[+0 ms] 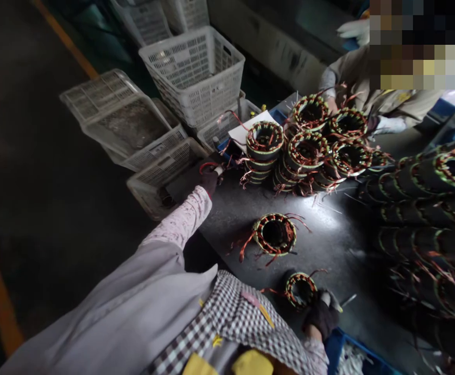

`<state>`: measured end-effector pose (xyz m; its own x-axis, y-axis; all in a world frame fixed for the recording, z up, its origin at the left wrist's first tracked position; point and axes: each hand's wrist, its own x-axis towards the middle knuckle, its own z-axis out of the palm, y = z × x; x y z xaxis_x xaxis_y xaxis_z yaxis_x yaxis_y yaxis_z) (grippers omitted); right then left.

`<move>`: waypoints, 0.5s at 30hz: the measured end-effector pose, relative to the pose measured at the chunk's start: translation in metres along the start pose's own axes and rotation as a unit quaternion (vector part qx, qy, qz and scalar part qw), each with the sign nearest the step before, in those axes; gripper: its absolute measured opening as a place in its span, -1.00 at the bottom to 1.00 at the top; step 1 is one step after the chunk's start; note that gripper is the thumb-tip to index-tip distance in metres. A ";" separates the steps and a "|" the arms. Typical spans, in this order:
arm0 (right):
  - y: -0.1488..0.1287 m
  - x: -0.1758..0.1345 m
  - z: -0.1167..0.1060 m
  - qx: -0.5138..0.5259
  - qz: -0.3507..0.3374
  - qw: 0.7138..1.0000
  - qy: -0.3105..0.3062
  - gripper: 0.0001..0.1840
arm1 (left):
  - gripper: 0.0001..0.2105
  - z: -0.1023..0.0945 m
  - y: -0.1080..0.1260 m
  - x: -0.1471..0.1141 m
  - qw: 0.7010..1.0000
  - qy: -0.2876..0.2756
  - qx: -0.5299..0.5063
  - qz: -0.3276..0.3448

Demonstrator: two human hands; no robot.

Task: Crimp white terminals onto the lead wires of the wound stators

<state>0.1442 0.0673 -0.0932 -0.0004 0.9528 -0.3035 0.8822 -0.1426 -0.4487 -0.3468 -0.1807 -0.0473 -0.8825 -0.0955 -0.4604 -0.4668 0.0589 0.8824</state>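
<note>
Black-and-white checked cloth (235,312) covers the wearer's front, nearest the camera, with a yellow item (253,362) just below it. The right hand (323,313), dark-gloved with pale fingertips, is at the right edge of a small ring-shaped stator with copper windings and yellow-green insulation (301,290), which sits at the near edge of the dark bench (227,205); whether the fingers grip it is unclear. A thin pale rod (348,300) sticks out beside that hand. The left hand (210,180), also dark-gloved, reaches to the bench's far left, by a red loop (207,166); its grip cannot be made out. Between the hands stands a larger copper-wound stator (275,235), trailing red-brown leads. Upright stator stacks (307,151) fill the far side, where a co-worker's arm (328,86) shows. Rows of stators on their sides (426,208) lie to the right. A white slatted plastic crate (215,99) stands beyond the left hand.
</note>
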 end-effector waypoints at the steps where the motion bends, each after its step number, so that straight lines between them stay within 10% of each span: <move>1: 0.003 -0.001 -0.001 0.012 -0.005 1.000 -0.003 -0.66 | -0.72 -0.003 0.000 -0.006 1.000 0.008 -0.005 -0.003; 8: -0.016 -0.016 -0.022 0.095 -0.044 0.994 0.025 -0.70 | -0.92 -0.018 0.025 -0.113 0.998 -0.027 -0.061 0.014; 15: -0.069 -0.066 -0.077 0.283 -0.103 0.951 0.070 -0.68 | -0.75 0.015 0.024 -0.279 0.924 -0.358 -0.046 -0.129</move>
<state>0.1200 0.0355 0.0227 -0.0489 0.9968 -0.0632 0.4746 -0.0325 -0.8796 -0.1130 -0.1377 0.1008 -0.5693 0.5881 -0.5745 -0.6894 0.0391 0.7233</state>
